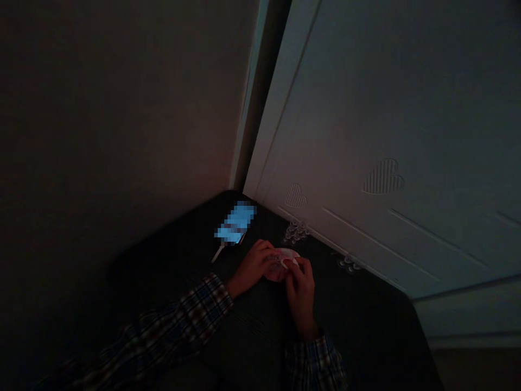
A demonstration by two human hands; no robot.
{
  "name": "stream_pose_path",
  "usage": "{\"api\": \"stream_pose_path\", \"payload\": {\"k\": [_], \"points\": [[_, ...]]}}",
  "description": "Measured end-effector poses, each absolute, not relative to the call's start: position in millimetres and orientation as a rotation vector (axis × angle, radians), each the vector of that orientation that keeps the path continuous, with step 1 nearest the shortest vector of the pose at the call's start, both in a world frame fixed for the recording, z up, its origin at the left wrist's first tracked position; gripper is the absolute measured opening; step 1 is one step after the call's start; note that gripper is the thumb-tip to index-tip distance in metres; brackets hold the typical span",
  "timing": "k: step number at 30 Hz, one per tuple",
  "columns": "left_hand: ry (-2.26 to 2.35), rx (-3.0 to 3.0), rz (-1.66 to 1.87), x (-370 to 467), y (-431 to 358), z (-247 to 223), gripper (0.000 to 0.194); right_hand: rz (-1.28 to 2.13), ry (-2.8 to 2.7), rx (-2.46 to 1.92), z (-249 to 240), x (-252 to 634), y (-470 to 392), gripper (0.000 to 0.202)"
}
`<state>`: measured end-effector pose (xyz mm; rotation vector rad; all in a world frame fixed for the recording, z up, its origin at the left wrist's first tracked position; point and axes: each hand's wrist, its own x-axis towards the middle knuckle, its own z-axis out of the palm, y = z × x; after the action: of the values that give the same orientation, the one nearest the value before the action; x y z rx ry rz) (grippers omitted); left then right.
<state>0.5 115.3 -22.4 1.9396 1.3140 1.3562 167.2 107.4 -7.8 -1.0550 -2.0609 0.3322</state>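
A pale pink and white roundish thing lies between my two hands over the dark tabletop; its exact kind cannot be made out in the dim light. My left hand comes from the left, its fingers bent over the thing's left side. On the other side, my right hand pinches its near right edge between thumb and fingers. Both wrists are in plaid sleeves. Just beyond the hands sits a cluster of small, clear, round pieces. A few similar pieces lie farther right.
A lit phone, its screen blurred, lies left of the hands with a white cable attached. The dark table has rounded corners. A white panel with raised hearts stands along its far right edge, and a wall rises at left.
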Motion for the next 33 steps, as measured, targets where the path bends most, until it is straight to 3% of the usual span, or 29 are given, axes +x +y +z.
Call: {"api": "stream_pose_path", "payload": {"k": [5,13,25,33], "points": [[1.290,1.921,1.354,0.0,118.2,-26.7,0.020,0.317,-2.045,-1.088,-8.4,167.3,108.3,0.033],[1.304,1.831,1.366,-0.7,117.2,-22.8,0.006,0.324,-2.021,-1.158,-14.5,168.2,112.3,0.037],[1.359,1.743,1.327,2.1,114.5,-25.7,0.010,0.379,-2.040,-1.022,-7.5,165.6,105.4,0.036],[1.326,1.741,1.347,0.7,109.4,-17.9,0.003,0.402,-2.047,-1.017,-5.6,163.6,105.1,0.036]]}}
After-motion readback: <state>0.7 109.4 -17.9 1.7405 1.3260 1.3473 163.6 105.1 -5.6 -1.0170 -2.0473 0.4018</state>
